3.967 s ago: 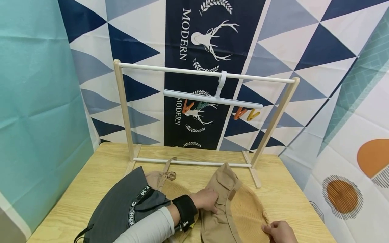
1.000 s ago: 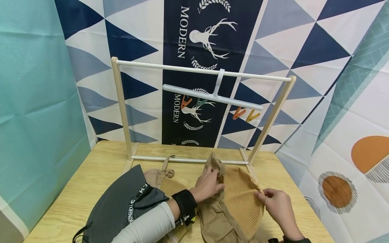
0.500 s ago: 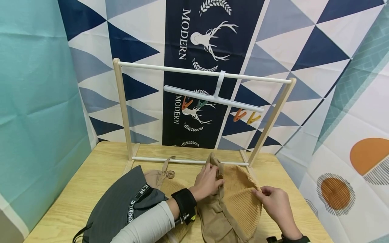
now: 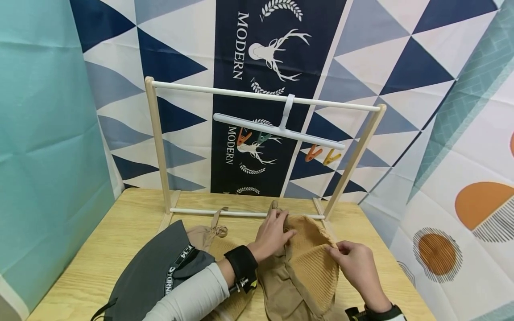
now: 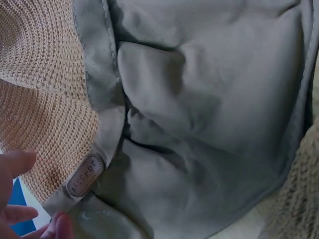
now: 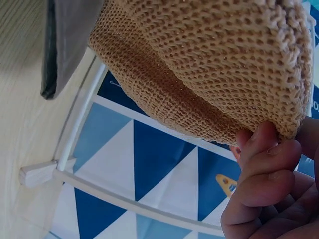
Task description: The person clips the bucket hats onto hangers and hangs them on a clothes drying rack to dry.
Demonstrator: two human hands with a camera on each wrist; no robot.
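A sun hat with a pleated tan fabric part and a woven straw part stands tilted up from the table in the head view. My left hand grips its far end, where fabric and straw meet. An oval label on the hat's band shows beside the left fingers in the left wrist view. My right hand pinches the straw edge between thumb and fingers; the right wrist view shows this pinch close up. The hat's near end leaves the head view at the bottom.
A dark grey hat with a lettered strap lies left, over another straw hat. Behind stands a wooden rack with a white hanger. Orange clips, a green clip and a yellow clip hang from it.
Four seconds ago the hat lay flatter, with my left hand on its fabric. Since then the left hand has moved to the far end, the right hand has risen, and the straw part has tilted up.
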